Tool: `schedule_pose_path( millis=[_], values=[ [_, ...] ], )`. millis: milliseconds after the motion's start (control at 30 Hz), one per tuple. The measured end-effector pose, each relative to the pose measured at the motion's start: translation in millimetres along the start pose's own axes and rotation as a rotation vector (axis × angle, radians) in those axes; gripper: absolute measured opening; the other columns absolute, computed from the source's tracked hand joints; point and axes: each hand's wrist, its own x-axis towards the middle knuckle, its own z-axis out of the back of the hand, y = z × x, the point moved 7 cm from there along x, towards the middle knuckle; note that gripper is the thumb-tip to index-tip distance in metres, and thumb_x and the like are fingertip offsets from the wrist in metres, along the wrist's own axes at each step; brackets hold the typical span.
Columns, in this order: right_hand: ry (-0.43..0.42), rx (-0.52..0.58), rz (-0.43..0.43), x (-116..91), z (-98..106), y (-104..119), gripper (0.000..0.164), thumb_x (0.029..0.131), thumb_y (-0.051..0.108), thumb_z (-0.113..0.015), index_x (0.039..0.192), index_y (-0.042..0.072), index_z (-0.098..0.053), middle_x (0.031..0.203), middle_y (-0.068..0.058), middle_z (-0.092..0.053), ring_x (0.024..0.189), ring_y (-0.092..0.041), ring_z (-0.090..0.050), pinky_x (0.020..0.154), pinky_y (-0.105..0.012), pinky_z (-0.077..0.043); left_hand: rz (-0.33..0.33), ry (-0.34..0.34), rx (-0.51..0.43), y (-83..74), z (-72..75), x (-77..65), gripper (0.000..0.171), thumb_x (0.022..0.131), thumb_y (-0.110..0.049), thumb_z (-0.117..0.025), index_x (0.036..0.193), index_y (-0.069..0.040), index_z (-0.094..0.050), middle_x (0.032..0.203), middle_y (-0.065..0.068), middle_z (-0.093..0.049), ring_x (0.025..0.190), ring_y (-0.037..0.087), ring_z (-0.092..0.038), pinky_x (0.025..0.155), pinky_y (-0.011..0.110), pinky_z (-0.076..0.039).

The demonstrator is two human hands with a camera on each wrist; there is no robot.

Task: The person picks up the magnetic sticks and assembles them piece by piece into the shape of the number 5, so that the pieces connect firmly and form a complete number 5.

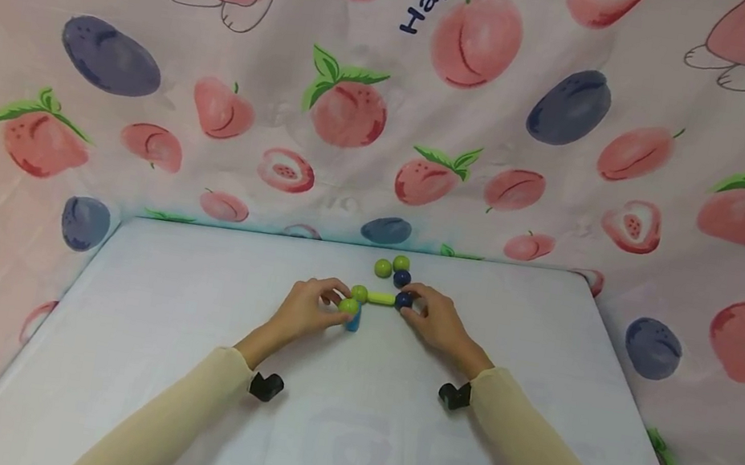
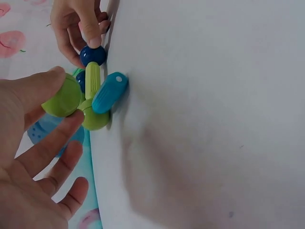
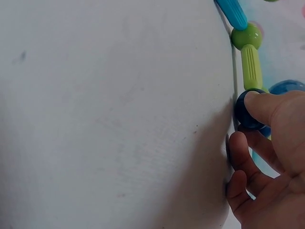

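Observation:
My left hand (image 1: pixel 311 306) pinches a green ball (image 2: pixel 64 97) between thumb and fingertip, close to the blue rod (image 2: pixel 110 92). That rod joins a second green ball (image 3: pixel 246 36), from which a light green ribbed rod (image 1: pixel 380 299) runs right to a dark blue ball (image 3: pixel 250 109). The thumb and finger of my right hand (image 1: pixel 437 321) grip this dark blue ball. In the left wrist view the pinched ball partly overlaps the joined pieces; whether it touches the blue rod I cannot tell.
Behind the joined pieces lie two loose green balls (image 1: pixel 383 268) and another dark blue ball (image 1: pixel 402 279). All rest on a white table (image 1: pixel 184 406). A fruit-print cloth (image 1: pixel 349 196) hangs past its far edge. Each wrist carries a small black device (image 1: pixel 266 386).

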Motion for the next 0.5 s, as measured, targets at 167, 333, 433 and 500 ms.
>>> schedule_pose_path(
  millis=[167,333,433,500],
  values=[
    [-0.003,-0.001,0.001,1,0,0,0.037,0.097,0.017,-0.073,0.133,0.009,-0.064,0.125,-0.01,-0.068,0.071,-0.014,-0.052,0.068,-0.032,-0.045,-0.026,0.039,-0.038,-1.0,-9.0,-10.2,0.029,0.082,-0.014,-0.088,0.107,-0.011,-0.073,0.093,0.005,-0.077,0.089,0.029,-0.067,0.083,0.047,-0.053],
    [0.003,-0.002,-0.008,0,0,1,0.039,0.098,0.018,-0.072,0.135,0.01,-0.063,0.127,-0.01,-0.067,0.073,-0.014,-0.052,0.069,-0.032,-0.045,-0.011,0.08,-0.042,4.2,-19.8,-19.6,0.028,0.082,-0.011,-0.087,0.106,-0.012,-0.073,0.092,0.003,-0.077,0.09,0.026,-0.068,0.085,0.044,-0.054],
    [0.003,-0.007,-0.012,0,0,1,0.04,0.098,0.019,-0.072,0.136,0.01,-0.062,0.128,-0.011,-0.067,0.073,-0.014,-0.052,0.069,-0.032,-0.045,-0.007,0.091,-0.041,5.4,-23.9,-23.1,0.028,0.082,-0.011,-0.087,0.106,-0.012,-0.072,0.093,0.003,-0.077,0.091,0.025,-0.067,0.086,0.043,-0.054],
    [0.003,-0.01,-0.012,-1,0,0,0.04,0.098,0.019,-0.072,0.136,0.01,-0.062,0.128,-0.011,-0.067,0.073,-0.014,-0.052,0.069,-0.031,-0.045,-0.005,0.099,-0.032,6.3,-25.7,-24.8,0.028,0.083,-0.012,-0.087,0.107,-0.012,-0.072,0.094,0.002,-0.076,0.092,0.023,-0.066,0.087,0.043,-0.053]
  ],
)
